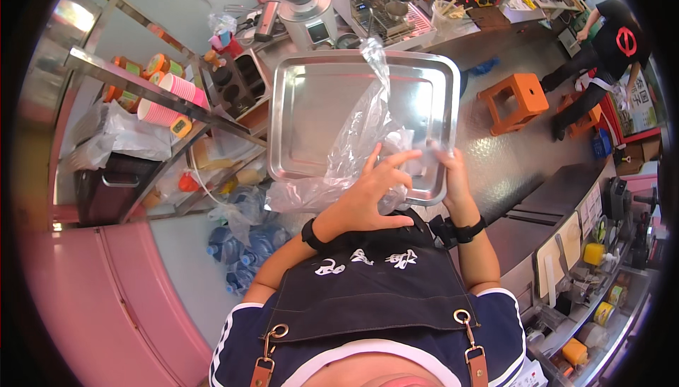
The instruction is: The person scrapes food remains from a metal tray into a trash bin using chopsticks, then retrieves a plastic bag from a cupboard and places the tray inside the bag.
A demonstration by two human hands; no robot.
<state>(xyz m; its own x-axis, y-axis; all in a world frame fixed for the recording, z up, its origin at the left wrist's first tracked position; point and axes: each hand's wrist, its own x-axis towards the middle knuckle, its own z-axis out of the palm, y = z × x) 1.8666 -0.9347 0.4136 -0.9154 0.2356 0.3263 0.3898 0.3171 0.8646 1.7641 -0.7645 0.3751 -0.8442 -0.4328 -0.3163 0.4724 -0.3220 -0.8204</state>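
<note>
A rectangular stainless-steel tray [313, 116] is in front of me, its near side close to my apron. A crumpled strip of clear plastic film [363, 127] runs from its far rim to the near edge and bunches towards the left. My left hand [379, 185] is over that film, fingers spread, with part of the film under the palm. At the tray's near right rim is my right hand [453, 172], gripping the edge. Its fingertips are blurred, and whatever they touch inside the rim is unclear.
Beyond the tray stand a coffee grinder [307, 15] and an espresso machine [390, 10]. Left, a metal shelf [143, 87] holds stacked paper cups [183, 90]. Blue water bottles [265, 243] lie lower left. An orange stool [514, 100] and another person [610, 42] are at right.
</note>
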